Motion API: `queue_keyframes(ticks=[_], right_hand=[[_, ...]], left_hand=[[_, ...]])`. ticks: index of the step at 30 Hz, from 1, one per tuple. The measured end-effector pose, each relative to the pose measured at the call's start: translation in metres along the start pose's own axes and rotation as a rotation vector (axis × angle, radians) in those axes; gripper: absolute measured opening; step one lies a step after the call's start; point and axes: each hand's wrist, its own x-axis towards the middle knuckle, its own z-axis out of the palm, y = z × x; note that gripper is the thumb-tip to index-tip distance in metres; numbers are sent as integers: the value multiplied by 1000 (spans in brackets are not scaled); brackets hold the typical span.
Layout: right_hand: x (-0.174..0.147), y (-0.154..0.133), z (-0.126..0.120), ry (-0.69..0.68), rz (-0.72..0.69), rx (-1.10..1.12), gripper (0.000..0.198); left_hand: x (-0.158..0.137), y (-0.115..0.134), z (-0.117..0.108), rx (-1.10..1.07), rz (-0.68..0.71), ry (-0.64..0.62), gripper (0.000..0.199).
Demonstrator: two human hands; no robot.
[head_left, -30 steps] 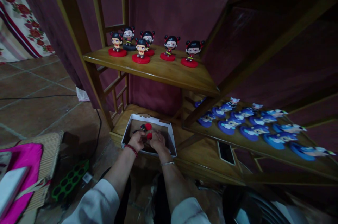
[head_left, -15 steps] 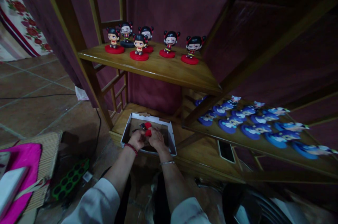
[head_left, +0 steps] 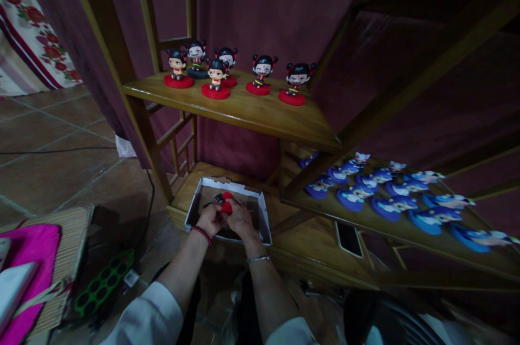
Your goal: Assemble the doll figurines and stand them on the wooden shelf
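Observation:
Over a shallow white cardboard box (head_left: pixel 265 215) on the low shelf, both my hands meet around a small figurine with a red round base (head_left: pixel 226 203). My left hand (head_left: pixel 209 219) has its fingers closed on the figurine's dark body side. Against the red base press the fingers of my right hand (head_left: pixel 239 219). My fingers hide much of the figurine. On the shelf above stand several black-haired figurines (head_left: pixel 260 71), most on red round bases and one on a dark base.
Several blue-and-white figurines on blue bases (head_left: pixel 392 207) stand on the right shelf. Below them lies a phone (head_left: pixel 349 238). A green perforated object (head_left: pixel 104 282) and a cable (head_left: pixel 152 199) are on the floor. Pink cloth (head_left: pixel 44 258) lies at the left. Wooden posts (head_left: pixel 142 134) frame the shelves.
Between my fingers the figurine has turned, so its red base now shows as one rounder piece. My hands stay over the box. The view has shifted slightly.

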Motion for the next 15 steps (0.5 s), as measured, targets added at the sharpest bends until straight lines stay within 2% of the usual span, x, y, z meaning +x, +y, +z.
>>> queue_keyframes(ticks=[10,15], right_hand=[[-8,1,-6,62,11,4,44],[-15,6,-7,120,-36,63,46]], left_hand=[[-10,0,7,-7,44,-23,19],[-16,-3,8,-10,59,-35,21]])
